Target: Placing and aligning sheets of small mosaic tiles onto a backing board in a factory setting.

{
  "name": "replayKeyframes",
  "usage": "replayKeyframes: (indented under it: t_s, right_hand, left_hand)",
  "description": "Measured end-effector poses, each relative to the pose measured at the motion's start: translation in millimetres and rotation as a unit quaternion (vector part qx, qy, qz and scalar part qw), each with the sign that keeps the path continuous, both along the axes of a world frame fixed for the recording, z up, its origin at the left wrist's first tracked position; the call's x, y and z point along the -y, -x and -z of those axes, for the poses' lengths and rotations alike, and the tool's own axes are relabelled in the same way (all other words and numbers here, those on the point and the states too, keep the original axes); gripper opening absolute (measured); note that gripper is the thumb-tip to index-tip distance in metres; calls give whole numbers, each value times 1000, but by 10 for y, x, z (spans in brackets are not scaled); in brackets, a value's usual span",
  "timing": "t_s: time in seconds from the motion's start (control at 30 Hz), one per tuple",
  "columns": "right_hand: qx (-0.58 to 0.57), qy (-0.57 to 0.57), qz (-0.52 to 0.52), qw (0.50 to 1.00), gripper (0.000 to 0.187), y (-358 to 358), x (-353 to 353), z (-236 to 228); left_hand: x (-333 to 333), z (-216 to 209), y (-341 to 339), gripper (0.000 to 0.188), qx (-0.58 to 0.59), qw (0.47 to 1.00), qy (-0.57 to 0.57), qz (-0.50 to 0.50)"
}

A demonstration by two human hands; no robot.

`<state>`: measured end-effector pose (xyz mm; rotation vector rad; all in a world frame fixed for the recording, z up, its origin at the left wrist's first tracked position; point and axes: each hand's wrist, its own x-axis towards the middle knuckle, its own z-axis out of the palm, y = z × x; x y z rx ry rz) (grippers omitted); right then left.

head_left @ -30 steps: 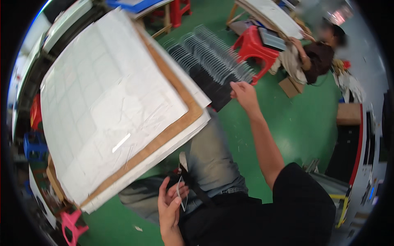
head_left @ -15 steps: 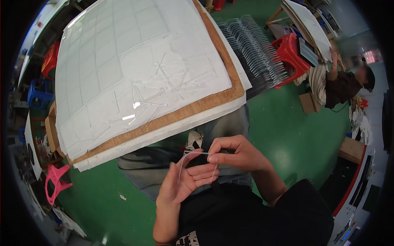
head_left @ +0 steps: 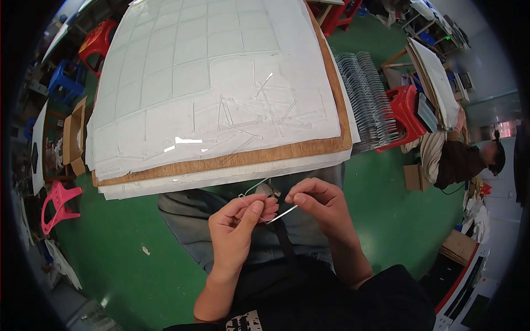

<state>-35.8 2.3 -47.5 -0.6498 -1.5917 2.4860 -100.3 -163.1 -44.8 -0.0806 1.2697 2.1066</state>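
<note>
Above my lap I hold a thin clear pane between both hands, tilted so that one edge shines white. My left hand is closed on its left side, thumb on top and fingers curled beneath. At the right end of the shining edge my right hand pinches it between thumb and forefinger. Being see-through, much of the pane's outline is hard to make out. In front of me, a large clear sheet marked with a grid of lines lies on white paper. Clear offcut strips are scattered at its near side.
The paper rests on a wooden board on the worktable. To the right stands a rack of upright clear panes beside a red stool. Farther right, a person works at another table. A pink stool is at left.
The pane has been tilted from facing me to nearly edge-on. My left hand has turned from open-palmed to gripping it. The head view has shifted, so the table sits farther right.
</note>
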Motion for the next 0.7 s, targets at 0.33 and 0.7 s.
replayKeyframes:
  t_s: [0.33, 0.7]
  right_hand:
    - [-19, -105, -67, 992, 7, 359, -160, -101]
    - [-20, -292, 18, 956, 10, 792, -55, -257]
  left_hand:
    - [115, -18, 86, 18, -76, 995, 63, -19]
    - [285, -155, 351, 23, -31, 987, 32, -154]
